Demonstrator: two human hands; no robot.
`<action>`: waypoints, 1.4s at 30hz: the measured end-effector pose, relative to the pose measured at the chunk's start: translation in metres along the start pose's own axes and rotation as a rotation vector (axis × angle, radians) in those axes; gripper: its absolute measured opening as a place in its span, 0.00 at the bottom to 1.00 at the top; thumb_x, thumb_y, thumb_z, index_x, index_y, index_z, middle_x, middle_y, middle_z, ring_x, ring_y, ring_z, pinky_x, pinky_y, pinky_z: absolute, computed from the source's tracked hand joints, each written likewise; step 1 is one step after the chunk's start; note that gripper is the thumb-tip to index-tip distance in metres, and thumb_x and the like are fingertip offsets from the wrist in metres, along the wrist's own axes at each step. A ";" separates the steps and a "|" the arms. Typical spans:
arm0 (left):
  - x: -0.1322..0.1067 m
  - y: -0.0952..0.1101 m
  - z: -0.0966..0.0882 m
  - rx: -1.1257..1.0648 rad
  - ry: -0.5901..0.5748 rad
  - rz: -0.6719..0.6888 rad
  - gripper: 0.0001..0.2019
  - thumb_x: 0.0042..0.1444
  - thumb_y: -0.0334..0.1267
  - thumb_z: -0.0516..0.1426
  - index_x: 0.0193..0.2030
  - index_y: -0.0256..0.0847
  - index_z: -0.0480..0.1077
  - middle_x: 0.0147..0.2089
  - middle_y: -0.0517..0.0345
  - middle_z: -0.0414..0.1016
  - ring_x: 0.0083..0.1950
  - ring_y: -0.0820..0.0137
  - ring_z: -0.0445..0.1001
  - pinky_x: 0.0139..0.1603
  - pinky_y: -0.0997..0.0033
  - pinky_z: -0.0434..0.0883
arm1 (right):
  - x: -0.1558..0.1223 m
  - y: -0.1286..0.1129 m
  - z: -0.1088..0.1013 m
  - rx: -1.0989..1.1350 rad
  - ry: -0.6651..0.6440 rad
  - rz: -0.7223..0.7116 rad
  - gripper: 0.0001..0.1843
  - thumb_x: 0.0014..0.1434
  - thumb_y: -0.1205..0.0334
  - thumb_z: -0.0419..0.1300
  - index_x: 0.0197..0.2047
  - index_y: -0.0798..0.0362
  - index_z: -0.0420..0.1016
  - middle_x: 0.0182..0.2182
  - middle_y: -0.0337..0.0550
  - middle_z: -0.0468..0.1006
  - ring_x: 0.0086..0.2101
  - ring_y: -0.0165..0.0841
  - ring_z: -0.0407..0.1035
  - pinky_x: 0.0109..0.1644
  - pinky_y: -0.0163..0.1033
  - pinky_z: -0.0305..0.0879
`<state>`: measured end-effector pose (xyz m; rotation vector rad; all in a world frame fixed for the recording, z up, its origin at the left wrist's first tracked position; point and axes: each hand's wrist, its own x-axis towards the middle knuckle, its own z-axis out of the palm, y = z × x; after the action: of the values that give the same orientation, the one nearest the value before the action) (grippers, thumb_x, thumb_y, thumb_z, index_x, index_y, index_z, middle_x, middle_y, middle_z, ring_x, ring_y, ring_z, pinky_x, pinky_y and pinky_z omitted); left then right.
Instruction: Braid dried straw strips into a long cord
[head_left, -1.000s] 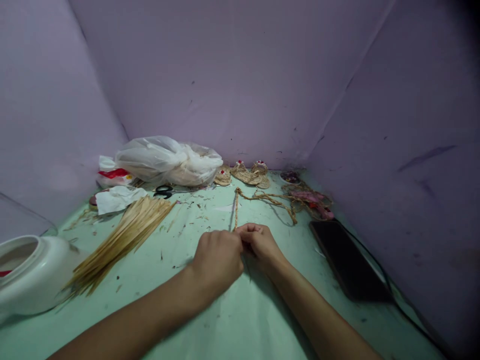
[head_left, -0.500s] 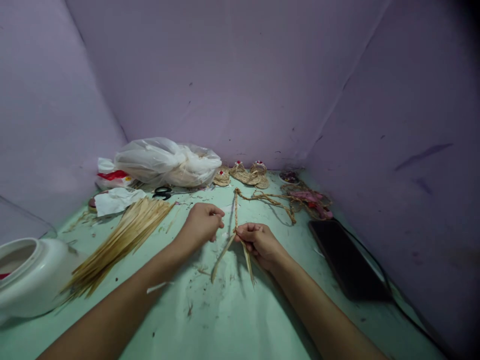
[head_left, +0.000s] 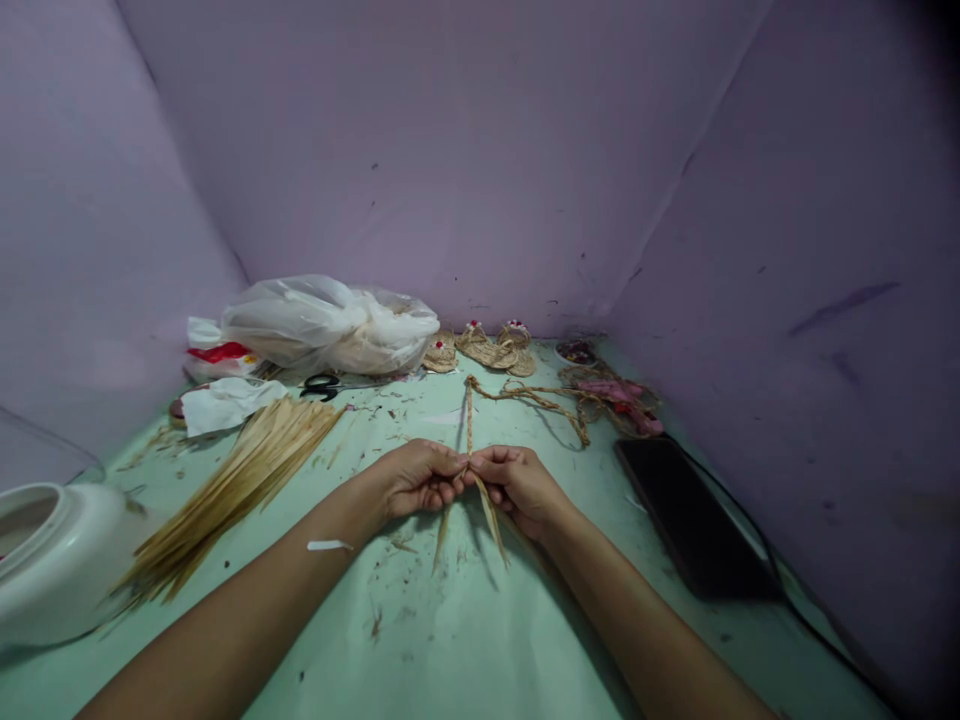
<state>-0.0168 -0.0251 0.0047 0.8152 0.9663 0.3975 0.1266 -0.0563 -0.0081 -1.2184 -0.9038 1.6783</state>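
A thin braided straw cord [head_left: 469,415] runs from the back of the green table [head_left: 480,640] toward me. Its near end splits into loose straw strips [head_left: 491,520] that fan out below my fingers. My left hand [head_left: 416,480] and my right hand [head_left: 517,485] meet at the braid's near end, both with fingers pinched closed on the strips. A small white scrap clings to my left forearm [head_left: 328,545].
A bundle of straw strips [head_left: 240,475] lies at left, beside a white jar [head_left: 52,560]. Black scissors [head_left: 322,385], a white tissue [head_left: 225,400] and a plastic bag [head_left: 330,325] sit behind. Small woven sandals [head_left: 487,348] stand at the back; a dark phone [head_left: 686,515] lies right.
My left hand had drawn away to the left half a second ago; it has come back to the braid and pinched the strips beside my right hand. The right hand stayed put.
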 end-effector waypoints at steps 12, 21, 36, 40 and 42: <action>0.000 -0.004 0.001 0.264 0.129 0.196 0.13 0.42 0.43 0.59 0.23 0.34 0.63 0.14 0.65 0.62 0.12 0.79 0.61 0.10 0.82 0.57 | -0.001 0.000 -0.002 0.041 0.032 0.008 0.10 0.37 0.62 0.64 0.24 0.59 0.72 0.11 0.32 0.64 0.12 0.18 0.49 0.14 0.28 0.39; -0.001 -0.001 0.001 0.379 0.108 0.216 0.14 0.42 0.45 0.57 0.22 0.34 0.64 0.14 0.66 0.59 0.11 0.82 0.55 0.10 0.82 0.48 | -0.002 -0.006 -0.002 -0.035 0.028 0.048 0.08 0.36 0.63 0.63 0.21 0.59 0.70 0.11 0.31 0.61 0.12 0.17 0.42 0.16 0.30 0.32; 0.002 0.006 0.002 0.390 0.099 0.148 0.05 0.36 0.35 0.55 0.20 0.34 0.66 0.13 0.65 0.58 0.11 0.82 0.53 0.10 0.80 0.44 | -0.001 -0.007 -0.007 -0.175 0.005 -0.062 0.07 0.37 0.63 0.62 0.18 0.58 0.71 0.10 0.33 0.63 0.13 0.18 0.46 0.16 0.29 0.39; 0.005 0.005 0.004 0.470 0.185 0.174 0.06 0.37 0.37 0.56 0.20 0.35 0.66 0.10 0.67 0.54 0.10 0.81 0.51 0.10 0.79 0.43 | 0.001 -0.004 -0.009 -0.205 0.018 -0.072 0.08 0.38 0.61 0.62 0.19 0.58 0.71 0.09 0.32 0.60 0.12 0.19 0.47 0.14 0.29 0.38; 0.007 0.003 0.005 0.507 0.210 0.192 0.09 0.38 0.39 0.57 0.19 0.35 0.65 0.09 0.68 0.52 0.10 0.80 0.50 0.11 0.78 0.44 | 0.002 -0.003 -0.010 -0.197 0.031 -0.068 0.08 0.38 0.61 0.62 0.20 0.58 0.71 0.11 0.33 0.63 0.12 0.20 0.52 0.14 0.28 0.40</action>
<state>-0.0088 -0.0202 0.0045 1.3533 1.2108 0.4141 0.1370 -0.0529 -0.0089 -1.3248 -1.1001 1.5402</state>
